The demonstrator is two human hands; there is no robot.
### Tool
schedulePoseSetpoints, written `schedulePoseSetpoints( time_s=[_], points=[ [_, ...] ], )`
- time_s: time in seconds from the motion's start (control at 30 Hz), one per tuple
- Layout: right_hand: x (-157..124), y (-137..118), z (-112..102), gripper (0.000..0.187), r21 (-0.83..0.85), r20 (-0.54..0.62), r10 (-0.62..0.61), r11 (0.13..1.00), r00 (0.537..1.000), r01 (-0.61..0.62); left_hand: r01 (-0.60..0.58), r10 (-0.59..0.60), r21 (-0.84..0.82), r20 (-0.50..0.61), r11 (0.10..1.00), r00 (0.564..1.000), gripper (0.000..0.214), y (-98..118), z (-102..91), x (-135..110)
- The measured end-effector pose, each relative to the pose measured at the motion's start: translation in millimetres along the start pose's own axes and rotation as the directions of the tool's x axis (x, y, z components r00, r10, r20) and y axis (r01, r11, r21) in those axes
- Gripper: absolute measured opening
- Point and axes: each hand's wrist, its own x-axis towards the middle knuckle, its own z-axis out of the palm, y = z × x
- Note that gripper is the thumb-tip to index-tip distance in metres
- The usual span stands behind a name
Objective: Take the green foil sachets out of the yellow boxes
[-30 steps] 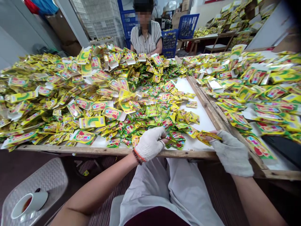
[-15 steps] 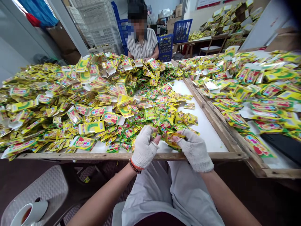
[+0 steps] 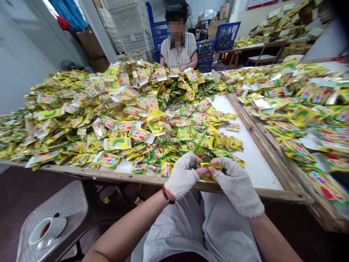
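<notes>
Both my hands wear white fingerless gloves and meet just above the table's front edge. A thin yellow packet (image 3: 212, 166) is pinched between them, seen mostly edge-on. My left hand (image 3: 183, 175) grips its left end with thumb and fingers, and my right hand (image 3: 236, 183) closes on its right end. Fingers cover much of the packet, so whether it is a sachet or a carton I cannot tell. Small green and yellow sachets (image 3: 188, 134) lie loose just beyond my hands. Printed yellow cartons (image 3: 117, 143), several with white flaps open, heap up to the left.
Wooden strips (image 3: 257, 143) edge and divide the white tabletop (image 3: 260, 169), with more cartons (image 3: 297, 149) to the right. A person (image 3: 178, 49) sits opposite. On a stool (image 3: 64, 202) at lower left stands a cup (image 3: 47, 231) of dark liquid. Blue crates (image 3: 227, 35) stand behind.
My left hand has come over to my right and taken hold of the packet, which my right hand alone held before. The view has shifted, so the scene sits further right.
</notes>
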Motion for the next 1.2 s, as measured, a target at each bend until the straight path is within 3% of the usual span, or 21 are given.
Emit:
schedulePoseSetpoints(
  time_s=[0.1, 0.2, 0.27, 0.33, 0.4, 0.43, 0.5, 0.57, 0.63, 0.7, 0.77, 0.87, 0.97, 1.07, 1.2],
  points=[
    [-3, 1, 3, 0.039, -0.028, -0.046, -0.023, 0.999, 0.999, 0.022, -0.063, 0.064, 0.093, -0.011, 0.994, 0.998, 0.035, -4, 2.3, -3],
    [-3, 3, 3, 0.04, 0.079, 0.085, -0.024, 0.997, 0.996, 0.017, -0.121, 0.117, 0.159, 0.035, 0.98, 0.993, 0.033, -1, 2.4, -4],
    [-2, 4, 1, 0.033, 0.102, 0.112, 0.008, 0.995, 0.994, -0.019, -0.16, 0.15, 0.237, 0.062, 0.958, 0.987, 0.028, 6, -8.5, -3],
    [-3, 5, 0, 0.029, 0.065, 0.069, 0.071, 0.995, 0.995, -0.076, -0.227, 0.232, 0.465, 0.048, 0.855, 0.972, 0.023, 18, -35.1, 2],
    [-3, 5, 0, 0.026, 0.033, 0.031, 0.109, 0.993, 0.994, -0.11, -0.215, 0.353, 0.816, 0.014, 0.536, 0.936, 0.023, 32, -76.4, 12],
    [-4, 5, 1, 0.026, 0.031, 0.023, 0.107, 0.994, 0.994, -0.107, -0.128, 0.367, 0.932, -0.006, 0.34, 0.93, 0.029, 38, -100.0, 18],
    [-4, 5, 4, 0.026, 0.044, 0.026, 0.08, 0.996, 0.996, -0.081, 0.05, 0.342, 0.999, -0.05, 0.009, 0.939, 0.041, 48, -145.8, 31],
    [-4, 5, 5, 0.028, 0.05, 0.035, 0.071, 0.996, 0.997, -0.073, 0.107, 0.26, 0.976, -0.055, -0.191, 0.964, 0.055, 55, -180.8, 40],
    [-4, 5, 5, 0.03, 0.049, 0.033, 0.063, 0.997, 0.997, -0.065, 0.093, 0.202, 0.956, -0.036, -0.278, 0.979, 0.054, 62, -198.9, 43],
    [-4, 6, 3, 0.029, 0.068, 0.035, 0.06, 0.996, 0.998, -0.062, 0.096, 0.233, 0.95, -0.025, -0.297, 0.972, 0.046, 69, -199.7, 38],
    [-6, 6, 0, 0.029, 0.113, 0.048, 0.097, 0.988, 0.994, -0.102, 0.12, 0.316, 0.96, -0.035, -0.254, 0.948, 0.046, 76, -186.6, 25],
    [-11, 4, -3, 0.036, 0.187, 0.051, 0.178, 0.965, 0.983, -0.184, 0.062, 0.354, 0.997, -0.04, -0.052, 0.934, 0.056, 78, -151.0, -8],
    [-25, -3, 1, 0.039, 0.254, -0.027, 0.177, 0.953, 0.984, -0.164, -0.084, 0.234, 0.986, 0.049, 0.144, 0.971, 0.062, 63, -106.8, -45],
    [-46, -11, 8, 0.039, 0.37, -0.069, 0.242, 0.907, 0.968, -0.2, -0.134, 0.131, 0.974, 0.11, 0.183, 0.985, 0.052, 36, -65.3, -73],
    [-73, -8, 12, 0.038, 0.399, 0.044, 0.331, 0.859, 0.942, -0.321, -0.133, 0.049, 0.959, 0.124, 0.249, 0.991, 0.044, 9, -31.7, -90]
  ],
)
